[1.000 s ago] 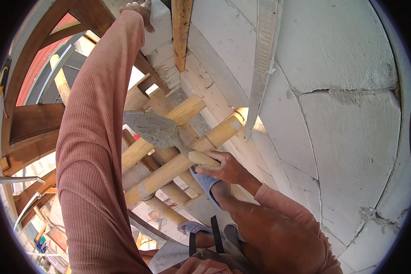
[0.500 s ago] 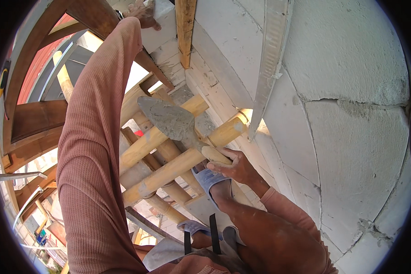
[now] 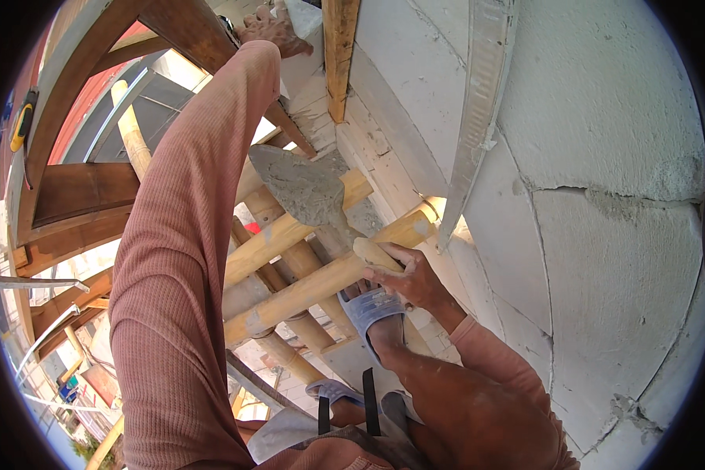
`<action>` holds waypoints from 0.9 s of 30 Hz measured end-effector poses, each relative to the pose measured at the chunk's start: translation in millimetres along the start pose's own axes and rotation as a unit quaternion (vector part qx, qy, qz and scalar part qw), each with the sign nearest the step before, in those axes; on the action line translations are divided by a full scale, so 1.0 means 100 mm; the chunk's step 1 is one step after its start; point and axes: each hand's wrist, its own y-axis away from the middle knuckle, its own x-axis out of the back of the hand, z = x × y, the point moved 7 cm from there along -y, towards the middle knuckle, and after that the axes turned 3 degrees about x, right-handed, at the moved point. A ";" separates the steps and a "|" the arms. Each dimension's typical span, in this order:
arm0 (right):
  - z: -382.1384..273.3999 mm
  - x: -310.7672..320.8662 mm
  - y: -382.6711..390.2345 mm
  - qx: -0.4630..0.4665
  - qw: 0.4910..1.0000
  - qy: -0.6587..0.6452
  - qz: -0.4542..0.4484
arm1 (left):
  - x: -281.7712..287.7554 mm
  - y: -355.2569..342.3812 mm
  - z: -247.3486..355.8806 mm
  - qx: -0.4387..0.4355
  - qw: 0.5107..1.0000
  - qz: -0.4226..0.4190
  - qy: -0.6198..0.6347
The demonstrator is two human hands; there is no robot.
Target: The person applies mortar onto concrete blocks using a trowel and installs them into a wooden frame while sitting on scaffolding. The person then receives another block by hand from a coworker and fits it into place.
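My left hand [image 3: 278,33] is at the top, past my pink sleeve, fingers apart against a pale block surface [image 3: 301,74] beside a brown timber; its palm is hidden. My right hand [image 3: 407,278], lower centre, grips the pale handle of a pointed trowel [image 3: 298,180], whose blade is coated in grey wet material and points up and left over bamboo poles [image 3: 325,286]. My feet in pale blue sandals [image 3: 372,309] are below, among the poles.
A white block wall [image 3: 603,274] with cracked joints fills the right, crossed by a long metal bar [image 3: 478,110]. A wooden post [image 3: 338,55] stands at top. At left are brown timber frames [image 3: 86,192], metal strips and a yellow-handled tool [image 3: 23,125]. Gaps open below the poles.
The view has shifted, so surroundings sit slightly right and lower. The trowel blade has swung upward and its tip moved right. My left hand appears further right and lower, fingers more spread.
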 end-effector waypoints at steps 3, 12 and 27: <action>-0.02 0.04 0.00 0.005 1.000 -0.008 0.011 | 0.03 0.00 0.04 -0.034 0.999 -0.003 0.006; -0.05 0.10 -0.02 0.014 1.000 -0.010 0.009 | -0.14 -0.22 -0.07 -0.038 0.998 -0.028 0.036; -0.18 0.16 -0.02 0.087 0.995 0.052 0.020 | -0.13 -0.18 -0.16 -0.077 0.996 -0.006 0.048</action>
